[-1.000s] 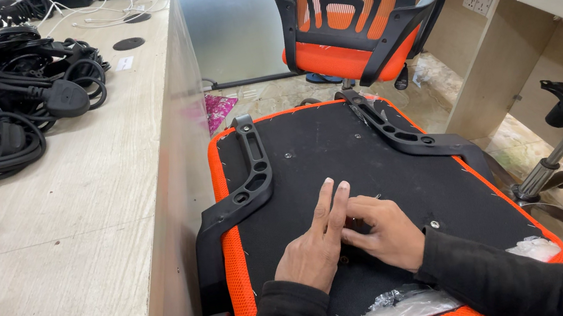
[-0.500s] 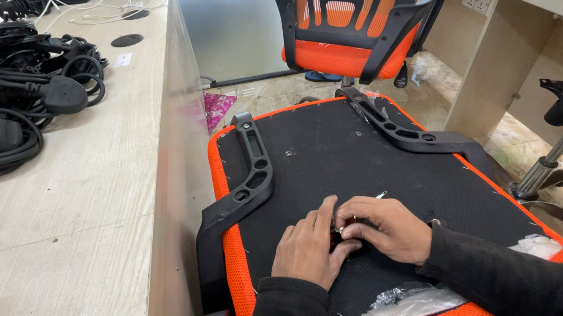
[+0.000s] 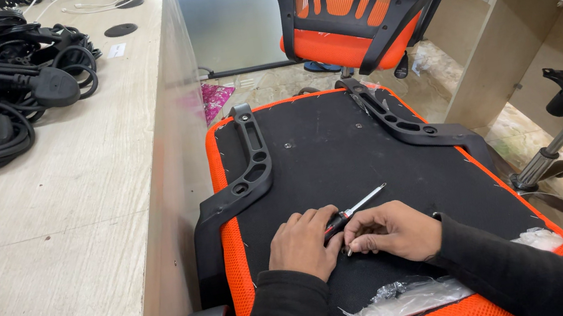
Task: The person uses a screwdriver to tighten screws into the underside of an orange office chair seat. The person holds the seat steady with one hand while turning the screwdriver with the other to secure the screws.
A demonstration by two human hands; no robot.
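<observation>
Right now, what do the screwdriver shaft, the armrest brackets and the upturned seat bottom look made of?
Screwdriver shaft: thin, bright, glinting, so probably bare steel.
Left armrest bracket and right one: black with a dull sheen and moulded slots, likely plastic.
Seat bottom: matte black, fibrous-looking fabric; orange mesh edging.

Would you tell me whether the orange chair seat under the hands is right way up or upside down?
Upside down: the chair seat shows its black underside, with both armrest brackets lying flat across it.

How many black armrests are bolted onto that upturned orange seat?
2: one armrest along the seat's left edge, the other armrest along its right edge. None seems hidden.
</observation>
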